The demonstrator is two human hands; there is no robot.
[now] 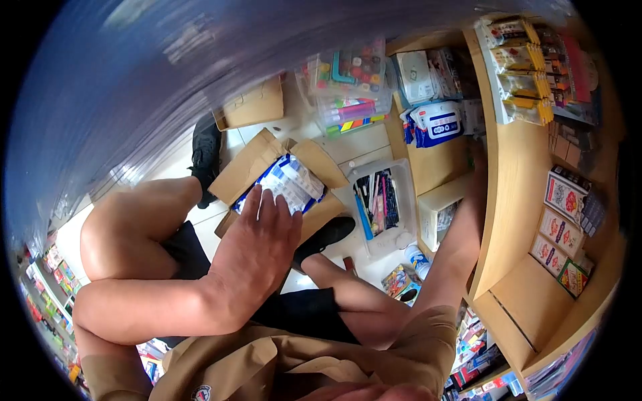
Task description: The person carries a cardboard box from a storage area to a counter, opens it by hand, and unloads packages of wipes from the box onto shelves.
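My left hand [263, 244] reaches over an opened cardboard box [234, 170] on the floor, its fingers stretched out. The fingertips lie at the near edge of blue-and-white packets [287, 182] that fill the box, and I see nothing gripped. My right forearm [461, 240] extends up along the wooden shelf unit. At its end my right hand [477, 160] is dim and partly hidden beside the shelf's upright panel, so its fingers cannot be made out. Close by it in the shelf stand blue-and-white packets with a cassette-like picture [441, 123].
A clear bin of pens [406, 230] stands right of the box, with stacked clear containers [354, 107] behind. Another carton [257, 103] sits farther back. Yellow packets [525, 83] and card boxes [562, 230] line the wooden shelf [508, 180]. Blurred blue fabric [134, 80] covers the upper left.
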